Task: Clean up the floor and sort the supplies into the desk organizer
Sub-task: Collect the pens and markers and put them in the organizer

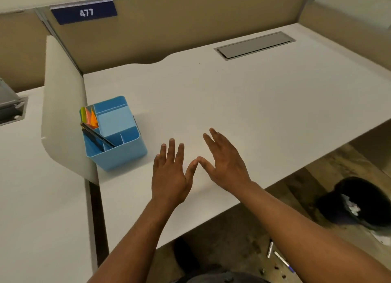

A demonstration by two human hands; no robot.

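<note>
Both hands, left hand [169, 174] and right hand [225, 166], hover empty with each grip spread open over the desk [232, 96]; the organizer [115, 134] sits just left, and pens [279, 255] below on the floor await collecting.

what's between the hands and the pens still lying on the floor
The desk is. Both the left hand and the right hand hover open above its top, while the pens lie on the floor below, past its front edge. The hands must come back around that edge; nothing else visible blocks them.
</note>
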